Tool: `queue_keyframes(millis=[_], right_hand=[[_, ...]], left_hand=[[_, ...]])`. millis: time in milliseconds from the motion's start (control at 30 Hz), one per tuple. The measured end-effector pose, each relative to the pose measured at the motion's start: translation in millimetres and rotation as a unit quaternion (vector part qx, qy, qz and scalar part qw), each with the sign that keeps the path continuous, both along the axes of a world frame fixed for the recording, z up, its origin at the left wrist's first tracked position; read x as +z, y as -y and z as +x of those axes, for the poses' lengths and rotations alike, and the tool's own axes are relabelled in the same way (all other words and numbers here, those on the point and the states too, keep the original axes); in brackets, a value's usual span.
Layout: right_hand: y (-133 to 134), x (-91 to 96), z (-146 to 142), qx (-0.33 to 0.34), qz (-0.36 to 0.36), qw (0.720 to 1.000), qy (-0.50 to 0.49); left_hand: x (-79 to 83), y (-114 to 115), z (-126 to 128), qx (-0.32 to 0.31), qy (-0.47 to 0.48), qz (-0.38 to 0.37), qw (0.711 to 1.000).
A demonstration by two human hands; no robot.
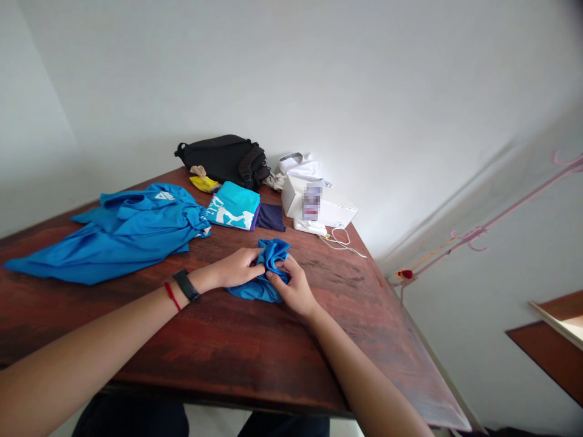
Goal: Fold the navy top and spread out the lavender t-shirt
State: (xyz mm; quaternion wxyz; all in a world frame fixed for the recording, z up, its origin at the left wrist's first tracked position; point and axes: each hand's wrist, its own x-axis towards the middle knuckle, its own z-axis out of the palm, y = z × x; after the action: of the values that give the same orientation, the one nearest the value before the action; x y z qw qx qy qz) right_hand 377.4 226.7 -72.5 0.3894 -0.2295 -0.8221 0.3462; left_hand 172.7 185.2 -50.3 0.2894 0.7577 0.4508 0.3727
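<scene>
My left hand [237,269] and my right hand [294,286] both grip a bunched bright blue cloth [268,285] near the middle of a dark reddish wooden table [136,340]. The cloth is crumpled between them, and its lower part lies on the wood. My left wrist wears a black band and a red string. To the left of my left hand lies a large, loosely spread blue shirt [122,233]. A folded turquoise printed shirt [232,206] and a folded dark navy cloth [271,217] lie beyond my hands.
A black bag [225,161], a yellow packet [203,184] and white fabric [300,165] sit at the table's far end. A white box [319,206] stands near a white charger with cables [310,227]. Walls bound the far and right sides; a pink rack [501,212] hangs right.
</scene>
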Motion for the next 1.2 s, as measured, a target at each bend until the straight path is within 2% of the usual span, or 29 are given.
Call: queue_keyframes(millis=[200, 433, 833, 1200], right_hand=[[2.2, 6.9, 1.0, 0.014, -0.016, 1.000, -0.010], [-0.9, 4.3, -0.2, 0.017, -0.027, 0.999, -0.016], [-0.9, 0.9, -1.5, -0.005, -0.056, 0.998, -0.015], [-4.9, 4.8, -2.6, -0.048, -0.083, 0.991, -0.090]], left_hand=[[0.3, 0.2, 1.2, 0.005, -0.005, -0.002, 1.000], [0.3, -0.3, 1.5, 0.011, -0.016, -0.001, 1.000], [3.3, 2.5, 3.4, 0.014, 0.001, -0.007, 1.000], [1.8, 1.0, 2.4, 0.019, -0.012, -0.002, 1.000]])
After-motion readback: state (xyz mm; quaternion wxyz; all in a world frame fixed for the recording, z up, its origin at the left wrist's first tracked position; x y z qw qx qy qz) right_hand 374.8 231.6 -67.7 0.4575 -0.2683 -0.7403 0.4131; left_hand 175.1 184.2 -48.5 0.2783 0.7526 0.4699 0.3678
